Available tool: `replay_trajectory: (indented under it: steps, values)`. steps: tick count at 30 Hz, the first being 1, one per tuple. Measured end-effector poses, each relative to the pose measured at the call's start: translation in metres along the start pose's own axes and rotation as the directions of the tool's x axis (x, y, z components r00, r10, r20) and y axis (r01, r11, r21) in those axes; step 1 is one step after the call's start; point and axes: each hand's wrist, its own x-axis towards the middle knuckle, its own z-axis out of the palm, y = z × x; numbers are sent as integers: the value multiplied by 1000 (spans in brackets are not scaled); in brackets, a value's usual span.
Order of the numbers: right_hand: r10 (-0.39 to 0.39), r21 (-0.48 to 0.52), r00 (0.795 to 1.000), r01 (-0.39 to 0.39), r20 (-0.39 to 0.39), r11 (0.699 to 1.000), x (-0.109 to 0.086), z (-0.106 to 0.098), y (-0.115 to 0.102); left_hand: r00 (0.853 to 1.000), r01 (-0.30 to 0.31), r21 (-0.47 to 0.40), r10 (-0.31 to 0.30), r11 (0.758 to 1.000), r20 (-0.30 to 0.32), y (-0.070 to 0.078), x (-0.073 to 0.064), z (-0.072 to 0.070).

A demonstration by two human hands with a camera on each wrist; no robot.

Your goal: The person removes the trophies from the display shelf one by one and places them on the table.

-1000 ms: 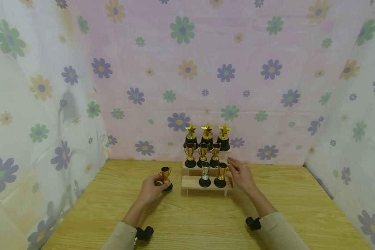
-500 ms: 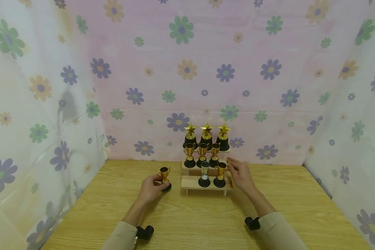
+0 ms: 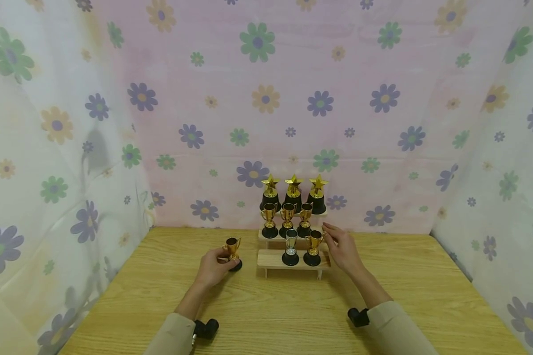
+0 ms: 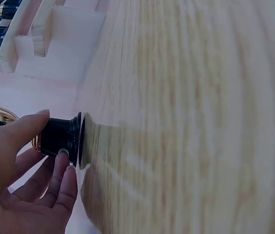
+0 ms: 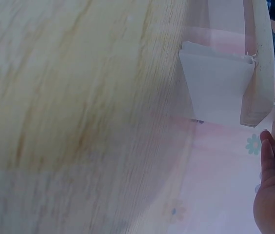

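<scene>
In the head view my left hand (image 3: 215, 267) pinches a small gold trophy cup (image 3: 233, 245) by its lower part, left of the stand. The left wrist view shows thumb and fingers around its black base (image 4: 62, 135), whose bottom is right at the tabletop. My right hand (image 3: 344, 249) is at the right end of a three-step wooden stand (image 3: 271, 259), fingers fairly straight, fingertips (image 5: 265, 136) by a shelf end. On the front step stand a silver trophy cup (image 3: 291, 241) and a gold trophy cup (image 3: 314, 241), the step's left part bare.
Several gold cups (image 3: 287, 212) fill the middle step, and star trophies (image 3: 294, 186) line the top one. The stand rests on a wood-grain table (image 3: 266, 315) before a flowered cloth backdrop (image 3: 204, 172). Black wrist devices (image 3: 206, 329) sit at both sleeves.
The gold trophy cup in my left hand has shifted very slightly left. My right hand stays at the stand's right end.
</scene>
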Motion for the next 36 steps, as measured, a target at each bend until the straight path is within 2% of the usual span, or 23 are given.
replay_trajectory:
  steps: [7, 17, 25, 31, 36]
  values:
    - [-17, 6, 1000, 17, -1, 1000, 0, 0, -2, 999, 35, 4, -35, 999, 7, 1, -2, -1]
    - [14, -2, 1000, -14, 25, 1000, 0, -3, -3, 999, 50, -13, -49, 999, 10, 0, 0, -1]
    - [15, -9, 1000, -15, 15, 1000, -1, -2, -6, 999, 48, -27, -48, 998, 15, 2, -3, -2]
    - [12, -7, 1000, -12, 14, 1000, 0, -2, -5, 1000, 29, -24, -29, 999, 11, 6, -7, -8]
    - [6, -12, 1000, -5, 10, 1000, 0, -2, -4, 999, 38, -19, -39, 999, -3, 7, -13, -16]
